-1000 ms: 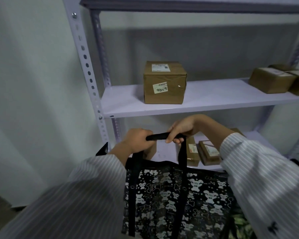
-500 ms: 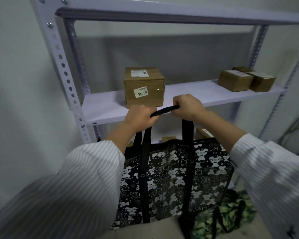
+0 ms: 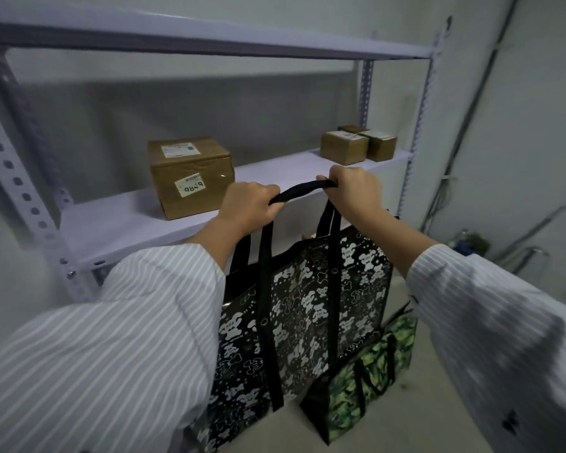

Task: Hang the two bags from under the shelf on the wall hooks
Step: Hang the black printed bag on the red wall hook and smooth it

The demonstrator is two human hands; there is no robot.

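Left hand [image 3: 249, 204] and right hand [image 3: 353, 190] both grip the black bear-print bag's [image 3: 307, 308] strap [image 3: 303, 190]. Green leaf-print bag [image 3: 370, 367] sits on the floor, below the right hand.

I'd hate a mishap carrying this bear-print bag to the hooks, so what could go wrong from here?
The black bag, held by its handle in left hand and right hand, hangs close to the shelf edge and might snag. The green bag sits on the floor beside it, so you could trip or drag it.
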